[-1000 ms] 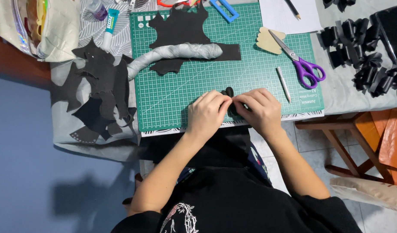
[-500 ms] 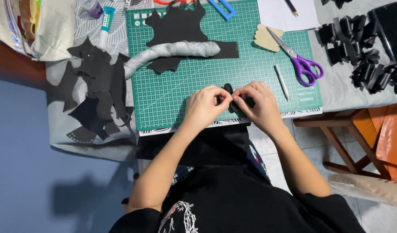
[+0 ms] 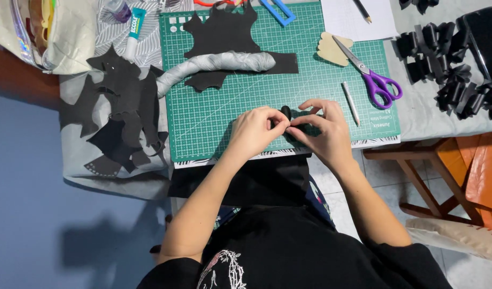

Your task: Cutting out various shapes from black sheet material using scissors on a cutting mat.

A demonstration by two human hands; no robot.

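Both hands, left hand (image 3: 254,131) and right hand (image 3: 321,128), are pinching a small black piece (image 3: 286,112) over the green cutting mat (image 3: 214,120) near the tabletop's front edge. Purple scissors (image 3: 371,72), a white pen (image 3: 351,96) and a grey padded tube (image 3: 214,65) are lying around; black cut-outs (image 3: 123,112) are sitting at the left edge, above blue floor (image 3: 42,203).

A table draped in a pale grey cloth (image 3: 438,115) stood over a smooth blue floor (image 3: 48,214) on the left, where soft shadows fell. On the right the floor (image 3: 342,203) was pale tile. A wooden stool (image 3: 417,171) with an orange seat (image 3: 481,171) stood there, beside the table's edge, under even light.
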